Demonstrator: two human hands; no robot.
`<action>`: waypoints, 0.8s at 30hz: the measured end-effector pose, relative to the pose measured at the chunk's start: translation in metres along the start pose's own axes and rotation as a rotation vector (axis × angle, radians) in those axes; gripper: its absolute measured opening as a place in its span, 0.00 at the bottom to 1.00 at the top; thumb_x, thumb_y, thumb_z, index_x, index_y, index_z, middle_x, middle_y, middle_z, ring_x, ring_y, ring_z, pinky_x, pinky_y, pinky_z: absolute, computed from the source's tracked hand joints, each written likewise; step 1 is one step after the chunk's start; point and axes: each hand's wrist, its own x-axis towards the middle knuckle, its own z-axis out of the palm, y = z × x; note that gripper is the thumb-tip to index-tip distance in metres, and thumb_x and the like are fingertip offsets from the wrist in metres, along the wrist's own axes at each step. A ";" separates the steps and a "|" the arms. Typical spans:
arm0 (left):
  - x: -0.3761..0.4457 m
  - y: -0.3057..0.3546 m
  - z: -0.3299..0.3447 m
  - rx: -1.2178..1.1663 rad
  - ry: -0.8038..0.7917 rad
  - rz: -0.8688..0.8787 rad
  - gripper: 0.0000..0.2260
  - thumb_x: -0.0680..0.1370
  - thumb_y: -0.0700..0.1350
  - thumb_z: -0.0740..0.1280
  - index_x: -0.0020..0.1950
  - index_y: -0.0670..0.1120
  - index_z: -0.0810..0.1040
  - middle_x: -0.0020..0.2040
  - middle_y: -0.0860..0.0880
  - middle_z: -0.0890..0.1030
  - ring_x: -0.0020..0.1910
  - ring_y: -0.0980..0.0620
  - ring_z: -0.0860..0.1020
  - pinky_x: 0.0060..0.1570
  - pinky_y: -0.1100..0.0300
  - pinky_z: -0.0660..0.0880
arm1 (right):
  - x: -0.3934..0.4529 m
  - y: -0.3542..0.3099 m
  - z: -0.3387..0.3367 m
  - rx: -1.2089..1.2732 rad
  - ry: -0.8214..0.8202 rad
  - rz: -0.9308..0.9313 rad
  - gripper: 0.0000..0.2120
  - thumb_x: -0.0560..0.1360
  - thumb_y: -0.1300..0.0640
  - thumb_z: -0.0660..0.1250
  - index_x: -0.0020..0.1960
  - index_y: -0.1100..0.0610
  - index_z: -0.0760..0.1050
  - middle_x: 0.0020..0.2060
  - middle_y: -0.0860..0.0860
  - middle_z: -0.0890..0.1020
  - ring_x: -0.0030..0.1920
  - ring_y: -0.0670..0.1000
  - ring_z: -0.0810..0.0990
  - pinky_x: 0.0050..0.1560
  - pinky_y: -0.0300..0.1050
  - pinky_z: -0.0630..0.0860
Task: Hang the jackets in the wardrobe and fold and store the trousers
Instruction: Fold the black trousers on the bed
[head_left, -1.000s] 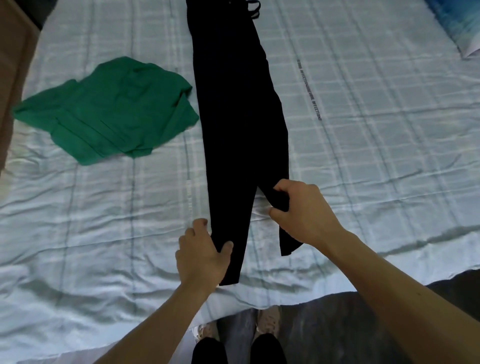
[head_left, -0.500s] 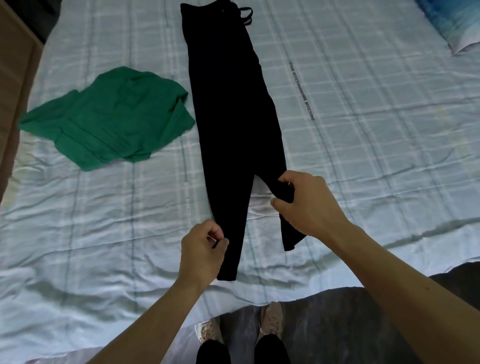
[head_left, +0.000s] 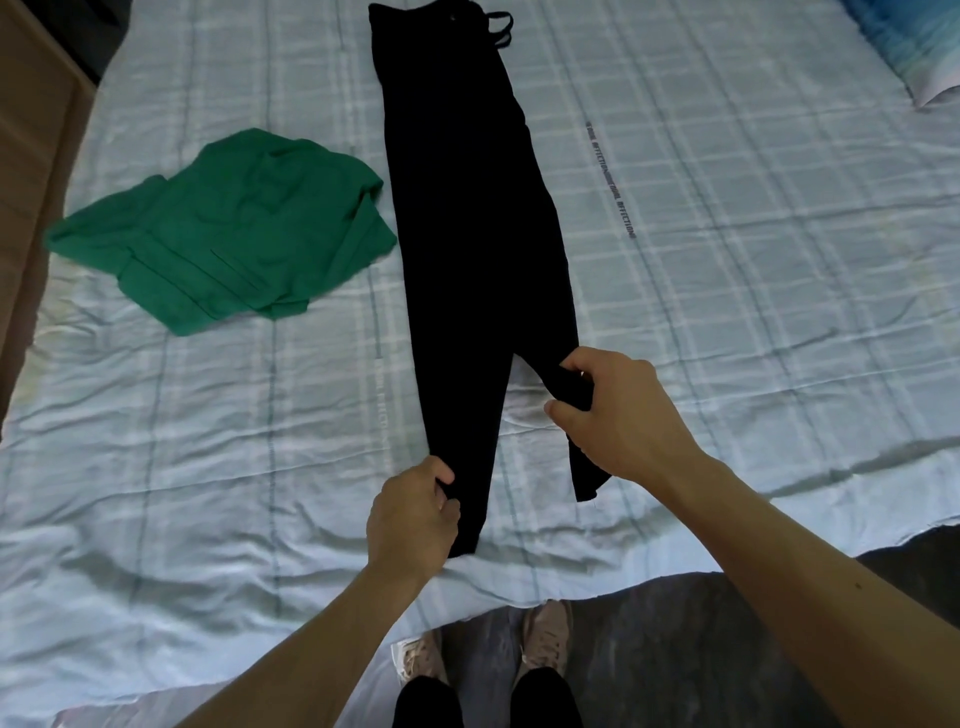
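Black trousers (head_left: 467, 249) lie unfolded up the frame's centre, left hand (head_left: 410, 519) and right hand (head_left: 618, 415) each pinching a leg, green garment (head_left: 228, 228) at left untouched, so most remains.

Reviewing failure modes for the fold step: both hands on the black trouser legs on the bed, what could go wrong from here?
1. The left hand and right hand grip the long black trousers at uneven heights, and the legs are splayed apart; the fold may come out skewed.
2. The crumpled green garment touches the trousers' edge and could get dragged along.
3. The pale blue checked bedsheet is already wrinkled; pulling may bunch it further.
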 end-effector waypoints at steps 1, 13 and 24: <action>-0.001 -0.001 0.000 0.027 -0.004 0.022 0.09 0.74 0.42 0.72 0.51 0.53 0.77 0.32 0.54 0.77 0.35 0.55 0.77 0.39 0.56 0.77 | 0.000 -0.001 0.001 0.002 -0.005 0.000 0.05 0.74 0.57 0.71 0.47 0.53 0.76 0.33 0.49 0.79 0.31 0.50 0.79 0.29 0.38 0.73; 0.007 -0.022 -0.006 -0.064 0.052 -0.028 0.15 0.72 0.28 0.65 0.47 0.48 0.77 0.39 0.53 0.77 0.38 0.56 0.76 0.37 0.65 0.73 | 0.001 -0.004 0.005 -0.001 -0.041 -0.009 0.06 0.75 0.57 0.71 0.45 0.51 0.74 0.32 0.47 0.77 0.29 0.46 0.75 0.28 0.33 0.67; 0.009 -0.007 -0.027 -0.398 -0.008 -0.366 0.08 0.73 0.36 0.71 0.46 0.49 0.82 0.40 0.52 0.84 0.38 0.53 0.82 0.38 0.57 0.79 | 0.002 0.001 0.007 0.006 -0.041 -0.014 0.06 0.74 0.58 0.71 0.44 0.52 0.74 0.32 0.47 0.77 0.30 0.47 0.76 0.27 0.32 0.67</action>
